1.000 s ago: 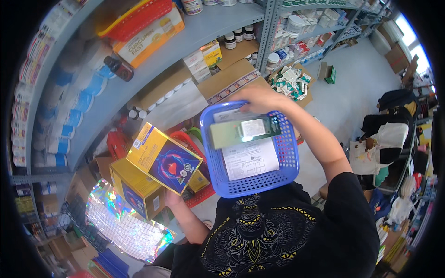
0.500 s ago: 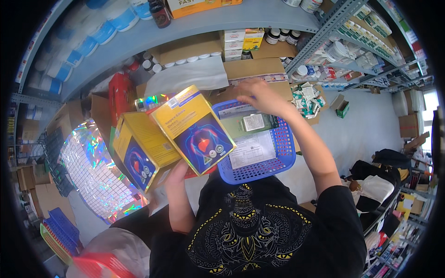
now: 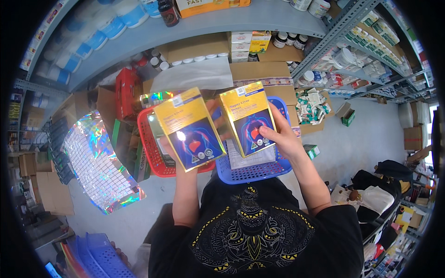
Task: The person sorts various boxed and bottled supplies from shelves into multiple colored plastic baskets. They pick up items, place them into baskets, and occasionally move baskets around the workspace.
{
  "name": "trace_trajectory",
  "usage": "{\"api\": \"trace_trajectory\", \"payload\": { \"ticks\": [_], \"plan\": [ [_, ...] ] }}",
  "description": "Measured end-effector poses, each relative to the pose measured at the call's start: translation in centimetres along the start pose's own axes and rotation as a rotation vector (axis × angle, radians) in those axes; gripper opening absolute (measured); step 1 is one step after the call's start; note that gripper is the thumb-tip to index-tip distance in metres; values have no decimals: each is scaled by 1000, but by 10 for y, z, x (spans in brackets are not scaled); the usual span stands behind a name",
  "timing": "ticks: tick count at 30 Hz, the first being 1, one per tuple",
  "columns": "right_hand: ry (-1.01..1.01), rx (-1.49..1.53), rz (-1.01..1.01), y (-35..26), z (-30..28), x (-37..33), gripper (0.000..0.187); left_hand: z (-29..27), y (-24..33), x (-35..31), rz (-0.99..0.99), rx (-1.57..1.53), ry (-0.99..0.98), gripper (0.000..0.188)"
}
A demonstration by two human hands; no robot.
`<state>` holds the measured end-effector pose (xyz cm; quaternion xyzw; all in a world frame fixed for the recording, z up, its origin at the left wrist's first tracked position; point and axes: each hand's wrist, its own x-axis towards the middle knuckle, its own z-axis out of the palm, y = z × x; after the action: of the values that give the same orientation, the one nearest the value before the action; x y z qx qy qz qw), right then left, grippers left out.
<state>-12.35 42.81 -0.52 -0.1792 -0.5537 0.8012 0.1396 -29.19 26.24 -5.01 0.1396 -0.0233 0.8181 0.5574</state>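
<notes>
My left hand (image 3: 169, 149) is closed on a yellow and dark blue supplement box (image 3: 189, 129), its fingers mostly hidden behind the carton. A matching supplement box (image 3: 248, 123) is gripped in my right hand (image 3: 286, 140), thumb across its front. Both cartons tilt side by side, fronts facing up, above two baskets. Beneath the left one is a red plastic basket (image 3: 150, 157) with something dark green in it. A blue perforated basket (image 3: 252, 175) lies under the right one, with a white printed paper (image 3: 259, 161) inside.
A shiny holographic label sheet (image 3: 102, 171) lies at left, beside open cartons. Shelving with white tubs (image 3: 113, 23) runs across the far side. An open carton of small green-white boxes (image 3: 311, 106) stands right. At lower left are stacked blue-purple baskets (image 3: 95, 255).
My right hand has come back from over the blue basket and now holds one of the two boxes. The boxes have moved apart, and the red basket shows more. Baskets at lower left have shifted.
</notes>
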Motion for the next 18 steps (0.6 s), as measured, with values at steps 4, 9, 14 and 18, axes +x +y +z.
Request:
{"api": "trace_trajectory", "payload": {
  "ticks": [4, 9, 14, 18],
  "plan": [
    [70, 76, 19, -2, -4, -14, 71, 5, -12, -2, 72, 377, 98, 92],
    [104, -20, -73, 0, 0, -22, 72, -13, -31, -9, 157, 222, 332, 81],
    [145, -130, -104, -8, 8, -30, 72, -52, -39, -25, 86, 137, 438, 80],
    [148, -168, -125, -3, 8, -34, 71, -46, -40, -22, 101, 160, 380, 84]
  ]
}}
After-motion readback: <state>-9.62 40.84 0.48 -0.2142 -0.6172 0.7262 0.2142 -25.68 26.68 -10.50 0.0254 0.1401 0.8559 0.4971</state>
